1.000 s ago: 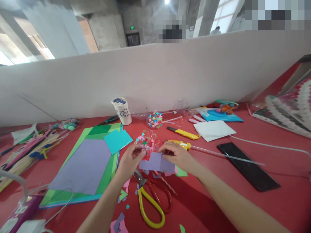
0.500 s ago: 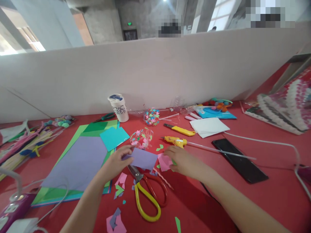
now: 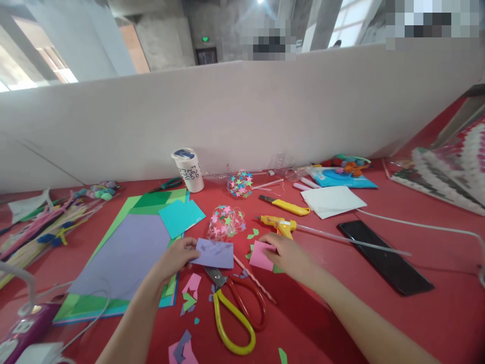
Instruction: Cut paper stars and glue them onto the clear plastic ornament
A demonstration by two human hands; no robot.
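My left hand (image 3: 175,261) pinches the left end of a small purple paper sheet (image 3: 215,254), with thumb and fingers at its edge. My right hand (image 3: 288,256) has its fingers closed on a small pink paper square (image 3: 260,255); green paper shows behind and below the square. Below the purple sheet lies a pair of scissors (image 3: 216,279) with one yellow and one red handle, its blade tips hidden under the paper. A clear ball with pink and green paper stars (image 3: 226,221) sits just beyond. Beside the scissors is a pink twisted stick (image 3: 256,282).
A yellow glue gun (image 3: 278,223), a yellow utility knife (image 3: 288,205) and a second star ball (image 3: 240,185) lie beyond my hands. Coloured paper sheets (image 3: 121,253) and a cup (image 3: 189,174) are left; a black phone (image 3: 386,258) lies right. Paper scraps (image 3: 192,285) are scattered nearby.
My left hand has drawn the purple sheet left and slightly down, away from the star ball. The gap between the purple and pink papers is wider, uncovering more of the twisted stick.
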